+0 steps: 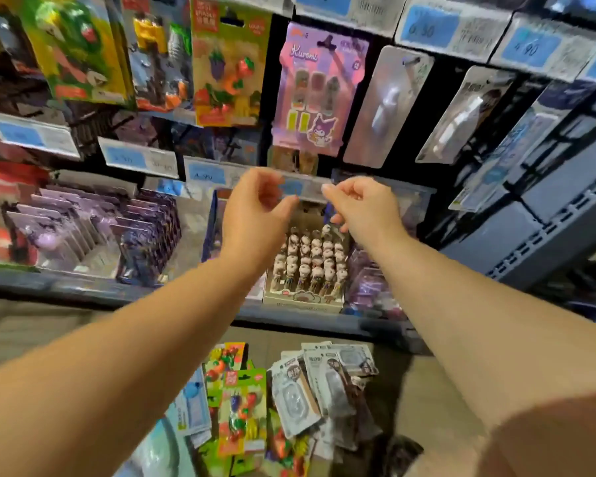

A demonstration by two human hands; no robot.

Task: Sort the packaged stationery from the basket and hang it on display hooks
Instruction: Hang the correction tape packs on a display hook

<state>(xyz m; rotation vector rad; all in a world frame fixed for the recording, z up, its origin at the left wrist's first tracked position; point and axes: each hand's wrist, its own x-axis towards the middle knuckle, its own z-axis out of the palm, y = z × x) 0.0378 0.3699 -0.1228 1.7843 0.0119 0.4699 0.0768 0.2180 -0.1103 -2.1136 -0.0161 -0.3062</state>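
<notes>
A pink Kuromi pack (319, 87) hangs on a display hook at the centre of the rack, beside a green fruit-eraser pack (227, 62) to its left and clear blister packs (389, 105) to its right. Below it, my left hand (255, 215) and my right hand (362, 204) are raised side by side, fingers loosely curled and apart, nothing held in either. Low in view lies the pile of packaged stationery: fruit-eraser packs (241, 404) and white-grey packs (320, 383). The basket under them is barely visible.
Price-tag strips (138, 158) run along the hook rows. A shelf below holds a box of small figure pens (310, 263) and purple packs (93, 228). Grey crates (544, 215) stand at the right. The image is motion-blurred.
</notes>
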